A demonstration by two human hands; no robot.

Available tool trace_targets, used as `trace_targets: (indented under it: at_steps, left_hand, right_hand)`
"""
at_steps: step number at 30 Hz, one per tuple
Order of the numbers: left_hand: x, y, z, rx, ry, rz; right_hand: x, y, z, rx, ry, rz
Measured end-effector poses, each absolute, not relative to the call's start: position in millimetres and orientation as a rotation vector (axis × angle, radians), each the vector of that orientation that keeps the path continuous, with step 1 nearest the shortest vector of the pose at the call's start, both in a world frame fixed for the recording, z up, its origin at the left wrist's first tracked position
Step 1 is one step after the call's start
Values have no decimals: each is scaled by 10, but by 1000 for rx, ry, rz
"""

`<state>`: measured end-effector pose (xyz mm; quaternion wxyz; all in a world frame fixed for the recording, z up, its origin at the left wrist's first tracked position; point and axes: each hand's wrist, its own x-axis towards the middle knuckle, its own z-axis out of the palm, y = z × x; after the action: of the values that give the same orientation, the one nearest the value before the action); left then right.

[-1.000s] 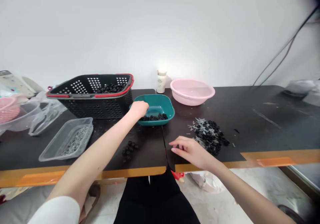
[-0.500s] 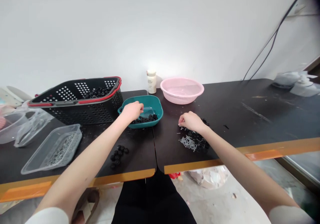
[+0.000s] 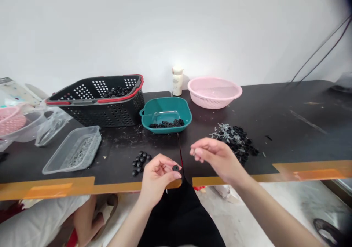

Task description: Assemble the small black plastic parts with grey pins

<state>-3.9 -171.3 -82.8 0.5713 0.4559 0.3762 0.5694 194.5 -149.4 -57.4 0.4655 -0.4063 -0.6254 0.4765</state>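
Near the table's front edge, my left hand [image 3: 161, 177] pinches a small black round part [image 3: 175, 168] between thumb and fingertips. To its right, my right hand [image 3: 213, 155] is closed in a pinch on a small, light-coloured pin, only partly visible. Behind and right of that hand lies a pile of black parts [image 3: 246, 144] with grey pins [image 3: 226, 132] on it. Several black round pieces [image 3: 139, 160] sit on the table left of my left hand. A teal basin [image 3: 166, 130] holding small black parts stands behind both hands.
A black basket [image 3: 110, 115] with red-trimmed handles and a clear tray [image 3: 55, 162] of pins stand left. A white bottle [image 3: 177, 82] and a pink basket [image 3: 214, 102] are at the back. Below the table at left, another person's arm [image 3: 85, 217] shows.
My left hand has come from over the teal basin to the front edge, now with a black part. My right hand has left the pile and moved close to it. The view has shifted.
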Motion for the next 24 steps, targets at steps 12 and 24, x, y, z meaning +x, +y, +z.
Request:
trace_targets:
  at_steps: [12, 24]
  left_hand:
    - [-103, -1923, -906, 1143, 936, 1536]
    - [-34, -2016, -1110, 860, 983, 1250]
  right_hand:
    - [1508, -1938, -558, -941, -1875, 629]
    - [1639, -1913, -762, -951, -1790, 1014]
